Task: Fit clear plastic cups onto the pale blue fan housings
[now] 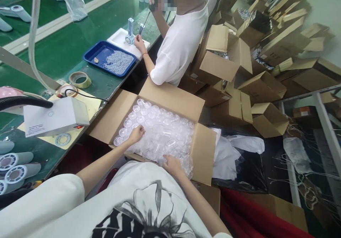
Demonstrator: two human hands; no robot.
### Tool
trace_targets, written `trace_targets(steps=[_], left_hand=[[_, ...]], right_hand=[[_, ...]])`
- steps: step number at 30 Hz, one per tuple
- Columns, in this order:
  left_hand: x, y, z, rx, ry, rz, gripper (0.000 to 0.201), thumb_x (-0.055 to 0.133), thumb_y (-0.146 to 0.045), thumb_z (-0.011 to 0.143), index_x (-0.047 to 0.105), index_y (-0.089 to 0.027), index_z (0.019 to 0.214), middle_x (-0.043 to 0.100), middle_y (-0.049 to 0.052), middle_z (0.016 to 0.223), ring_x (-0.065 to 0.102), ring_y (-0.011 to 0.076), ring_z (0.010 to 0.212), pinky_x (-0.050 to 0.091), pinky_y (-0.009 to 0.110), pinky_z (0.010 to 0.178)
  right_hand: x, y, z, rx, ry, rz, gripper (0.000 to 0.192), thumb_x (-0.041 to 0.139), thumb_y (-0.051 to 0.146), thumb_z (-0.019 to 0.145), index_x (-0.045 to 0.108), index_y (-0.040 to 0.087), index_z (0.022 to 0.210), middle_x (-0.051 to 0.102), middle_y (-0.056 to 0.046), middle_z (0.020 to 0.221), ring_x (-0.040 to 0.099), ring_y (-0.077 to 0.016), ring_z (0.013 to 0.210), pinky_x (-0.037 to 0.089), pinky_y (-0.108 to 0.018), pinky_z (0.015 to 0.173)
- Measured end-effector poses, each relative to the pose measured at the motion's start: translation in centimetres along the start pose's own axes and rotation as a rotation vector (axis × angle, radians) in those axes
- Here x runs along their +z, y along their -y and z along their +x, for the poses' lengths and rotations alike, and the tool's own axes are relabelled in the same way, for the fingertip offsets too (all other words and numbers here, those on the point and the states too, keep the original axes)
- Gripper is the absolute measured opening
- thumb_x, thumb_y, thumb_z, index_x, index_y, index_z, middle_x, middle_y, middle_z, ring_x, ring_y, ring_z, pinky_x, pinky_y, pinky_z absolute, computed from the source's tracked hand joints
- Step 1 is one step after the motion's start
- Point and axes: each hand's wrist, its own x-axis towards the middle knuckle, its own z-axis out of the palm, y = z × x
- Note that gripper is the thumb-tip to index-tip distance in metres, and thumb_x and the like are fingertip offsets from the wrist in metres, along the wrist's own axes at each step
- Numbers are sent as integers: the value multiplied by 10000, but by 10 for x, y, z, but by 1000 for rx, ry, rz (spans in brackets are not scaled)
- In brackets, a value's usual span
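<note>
An open cardboard box (170, 99) stands in front of me, filled with several clear plastic round parts (160, 128) in a clear bag. My left hand (136, 134) reaches into the box at its left side, fingers curled on the clear parts. My right hand (172, 164) rests at the near edge of the box, fingers touching the clear plastic. Whether either hand grips a single part is hard to tell.
A co-worker in a white shirt (181, 43) works with a tool at the green bench (66, 50). A blue tray (109, 57) of small screws, tape rolls (79, 79) and a white device (55, 116) lie there. Many cardboard boxes (239, 75) pile up at right.
</note>
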Motion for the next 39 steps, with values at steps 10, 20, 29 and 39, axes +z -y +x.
trace_targets(steps=[10,20,29,39], left_hand=[[-7,-1,-3,67,150,224,299,535,-315,896,561,-145,1141,592,90,1144,595,200,991,514,413,848],[-18,-33,86,13,52,325,323,550,-310,888,548,-148,1168,576,94,1177,587,213,1023,511,423,857],[-17,-31,70,83,-10,183,301,534,-319,896,562,-144,1140,589,92,1153,591,205,1008,509,420,857],[-43,-23,33,80,43,20,285,544,-351,887,591,-116,1040,624,52,990,617,174,850,534,347,740]], right_hand=[[12,38,27,103,-20,-5,344,528,374,907,542,159,1176,604,-79,1126,602,-208,989,499,-436,862],[8,24,35,-3,-86,296,209,542,320,907,616,139,982,648,-43,986,627,-168,896,524,-378,808],[-12,-18,20,-63,-261,674,257,505,365,921,602,130,887,621,-5,816,607,-133,733,513,-312,691],[-28,1,36,-233,-253,923,283,623,360,837,544,145,672,539,41,660,534,-106,637,462,-278,645]])
